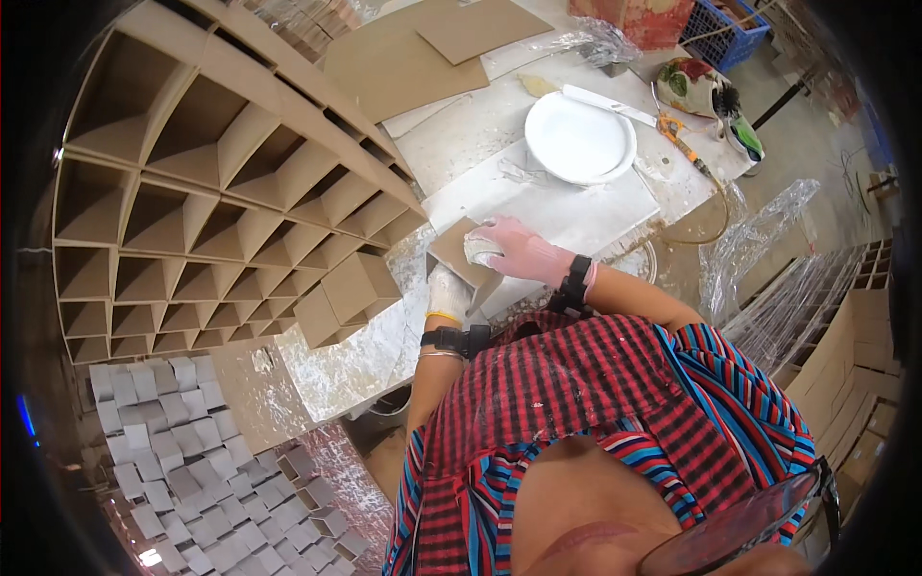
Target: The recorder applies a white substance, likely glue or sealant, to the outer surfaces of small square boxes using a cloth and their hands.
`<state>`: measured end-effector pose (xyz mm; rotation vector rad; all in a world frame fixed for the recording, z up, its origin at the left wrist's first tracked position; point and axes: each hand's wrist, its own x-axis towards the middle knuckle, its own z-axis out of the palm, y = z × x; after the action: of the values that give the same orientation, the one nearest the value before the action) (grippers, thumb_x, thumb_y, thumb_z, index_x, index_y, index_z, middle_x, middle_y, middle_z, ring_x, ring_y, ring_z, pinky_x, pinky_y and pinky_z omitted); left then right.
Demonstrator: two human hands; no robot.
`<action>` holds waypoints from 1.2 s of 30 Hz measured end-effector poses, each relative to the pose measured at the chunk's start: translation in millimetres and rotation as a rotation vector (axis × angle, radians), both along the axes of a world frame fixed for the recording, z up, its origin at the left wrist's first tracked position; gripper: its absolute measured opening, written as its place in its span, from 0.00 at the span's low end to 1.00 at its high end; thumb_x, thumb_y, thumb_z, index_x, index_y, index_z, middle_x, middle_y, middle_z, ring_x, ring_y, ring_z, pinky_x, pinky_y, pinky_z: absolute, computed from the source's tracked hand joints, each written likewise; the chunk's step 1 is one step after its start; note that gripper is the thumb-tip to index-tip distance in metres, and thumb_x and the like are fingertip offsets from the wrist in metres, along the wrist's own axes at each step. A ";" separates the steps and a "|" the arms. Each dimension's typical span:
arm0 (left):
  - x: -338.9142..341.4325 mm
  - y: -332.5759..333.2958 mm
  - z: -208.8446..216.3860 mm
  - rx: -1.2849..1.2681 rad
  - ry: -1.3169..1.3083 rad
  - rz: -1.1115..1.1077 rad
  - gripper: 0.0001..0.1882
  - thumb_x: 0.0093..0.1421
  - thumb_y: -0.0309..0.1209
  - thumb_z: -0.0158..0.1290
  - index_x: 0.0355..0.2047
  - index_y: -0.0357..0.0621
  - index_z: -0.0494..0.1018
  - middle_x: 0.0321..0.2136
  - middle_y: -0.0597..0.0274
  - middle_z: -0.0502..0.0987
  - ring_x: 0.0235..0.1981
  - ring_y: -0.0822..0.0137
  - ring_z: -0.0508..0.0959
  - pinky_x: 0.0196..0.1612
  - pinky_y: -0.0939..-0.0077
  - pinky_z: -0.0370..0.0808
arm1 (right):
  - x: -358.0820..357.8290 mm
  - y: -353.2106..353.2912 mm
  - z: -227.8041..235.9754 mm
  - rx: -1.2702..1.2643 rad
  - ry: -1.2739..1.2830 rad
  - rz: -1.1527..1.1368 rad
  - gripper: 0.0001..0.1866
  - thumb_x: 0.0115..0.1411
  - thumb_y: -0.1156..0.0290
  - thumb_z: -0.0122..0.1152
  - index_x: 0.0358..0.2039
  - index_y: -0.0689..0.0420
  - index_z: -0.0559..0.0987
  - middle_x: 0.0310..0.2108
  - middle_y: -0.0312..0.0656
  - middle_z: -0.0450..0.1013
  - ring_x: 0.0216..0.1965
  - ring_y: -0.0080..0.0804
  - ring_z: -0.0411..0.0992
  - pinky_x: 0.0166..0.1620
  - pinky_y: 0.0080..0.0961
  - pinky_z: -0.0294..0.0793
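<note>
I judge the main hazard to be the brown box (455, 240), which lies between the 2 hands and touches both. Uneven pressure from either side could buckle its thin walls or twist it loose. White smears on the table (351, 374), nearest the left hand, could mark the board if it drops there. Beyond the right hand, the white knife (597, 102) rests across the rim of the dish (601, 180); a careless reach could knock it off. Left of the left hand, a loose box (353, 291) sits against the stack (216, 226), where a sideways elbow could tip it.

Pose: I see the left hand (448, 291), in a white glove, pointing away from the body against the box's near end; its fingers are hidden, so I cannot tell its grip. The right hand (523, 250), in a pink glove, comes across from the right, fingers bent over the box. Whether its whitish fingertips hold something, I cannot tell. The hands stand close together.
</note>
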<state>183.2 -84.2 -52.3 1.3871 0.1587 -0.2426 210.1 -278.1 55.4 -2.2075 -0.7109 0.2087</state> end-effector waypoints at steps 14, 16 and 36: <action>-0.7 -23.2 83.8 -0.689 0.118 0.340 0.15 0.65 0.34 0.42 0.50 0.42 0.67 0.38 0.59 0.74 0.39 0.65 0.76 0.43 0.68 0.75 | 4.9 21.3 73.9 0.000 -0.174 0.005 0.23 0.53 0.67 0.58 0.51 0.50 0.71 0.42 0.48 0.68 0.45 0.45 0.69 0.46 0.37 0.72; 14.4 5.2 29.5 -0.612 -0.022 0.088 0.16 0.66 0.34 0.41 0.50 0.42 0.67 0.42 0.58 0.73 0.42 0.62 0.75 0.47 0.65 0.73 | -7.9 38.9 69.2 -0.123 -0.394 0.263 0.23 0.53 0.67 0.58 0.51 0.50 0.72 0.40 0.47 0.68 0.43 0.45 0.69 0.45 0.37 0.71; 6.9 -29.2 131.6 -0.407 0.018 0.240 0.35 0.65 0.57 0.36 0.57 0.38 0.64 0.54 0.52 0.70 0.52 0.55 0.72 0.56 0.62 0.69 | 51.3 -24.6 90.1 -0.178 -0.412 -0.219 0.23 0.50 0.67 0.62 0.49 0.47 0.75 0.39 0.45 0.71 0.41 0.43 0.72 0.44 0.34 0.73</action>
<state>190.1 -113.5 79.2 0.9516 0.2727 -0.0802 261.4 -302.7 145.5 -2.5102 -0.6800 -0.3141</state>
